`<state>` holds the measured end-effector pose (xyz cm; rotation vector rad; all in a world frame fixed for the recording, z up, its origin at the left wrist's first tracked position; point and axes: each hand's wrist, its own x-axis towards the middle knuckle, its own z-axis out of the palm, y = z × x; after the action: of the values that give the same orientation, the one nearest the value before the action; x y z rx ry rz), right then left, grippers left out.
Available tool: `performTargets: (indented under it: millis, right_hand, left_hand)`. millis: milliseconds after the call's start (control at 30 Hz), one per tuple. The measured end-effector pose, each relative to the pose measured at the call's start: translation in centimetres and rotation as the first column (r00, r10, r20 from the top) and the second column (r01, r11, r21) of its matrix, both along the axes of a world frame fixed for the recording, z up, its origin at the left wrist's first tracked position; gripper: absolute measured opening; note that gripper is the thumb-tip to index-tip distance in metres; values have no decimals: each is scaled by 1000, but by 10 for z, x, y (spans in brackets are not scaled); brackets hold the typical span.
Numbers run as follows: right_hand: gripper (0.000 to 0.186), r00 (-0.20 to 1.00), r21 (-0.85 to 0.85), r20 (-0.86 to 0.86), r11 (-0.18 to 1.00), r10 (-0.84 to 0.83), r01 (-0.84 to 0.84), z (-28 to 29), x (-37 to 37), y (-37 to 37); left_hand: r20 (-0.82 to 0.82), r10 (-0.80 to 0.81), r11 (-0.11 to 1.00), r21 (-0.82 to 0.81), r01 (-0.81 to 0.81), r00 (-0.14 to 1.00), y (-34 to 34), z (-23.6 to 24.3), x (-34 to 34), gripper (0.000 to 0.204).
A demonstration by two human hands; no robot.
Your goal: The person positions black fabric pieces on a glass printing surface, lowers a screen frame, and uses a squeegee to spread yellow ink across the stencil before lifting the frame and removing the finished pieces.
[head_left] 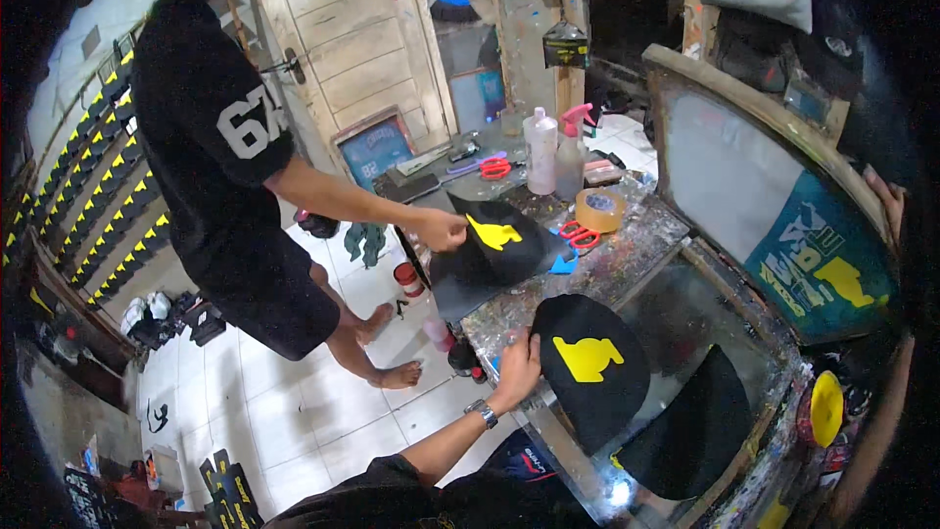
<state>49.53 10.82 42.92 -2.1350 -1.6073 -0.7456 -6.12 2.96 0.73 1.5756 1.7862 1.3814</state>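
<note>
My left hand (514, 367) grips the left edge of a dark curved fabric piece (607, 397) with a yellow print, on the worktable. Beside it lies another black piece (685, 426) on a glass panel (668, 313). At the far right my right hand (886, 196) holds the edge of a raised printing screen (764, 152), its fingers partly visible. A yellow paint container (825, 407) is below the screen.
Across the table (499, 320), a person (220, 176) holds another printed black piece (519, 260). Tape (597, 211), red scissors (580, 235) and bottles (541, 157) sit behind. Racks of yellow-marked pieces (88, 196) line the left; a wooden door (348, 29) is behind.
</note>
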Motion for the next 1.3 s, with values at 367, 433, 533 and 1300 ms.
performTargets:
  millis: [367,433,533,1300]
  right_hand:
    - [90,985,-48,-166,998,-41,33,2,-81,-56]
    - [91,987,-64,-162,998,-5,-5,8,-57,-58]
    - [94,984,-143,-2,974,176,-174,-4,-29,-16]
    - [95,992,-147,-122,989,-31,13,0,-100,-67]
  left_hand:
    - [127,419,880,186,-437,899,68,7,-125,53]
    - [-243,430,893,256,-370,869,97,43,-183,45]
    - [-202,473,852,351,-388,858,106,59,-149,47]
    - [-682,-731,320,-356,878,-10,-66,28,133,65]
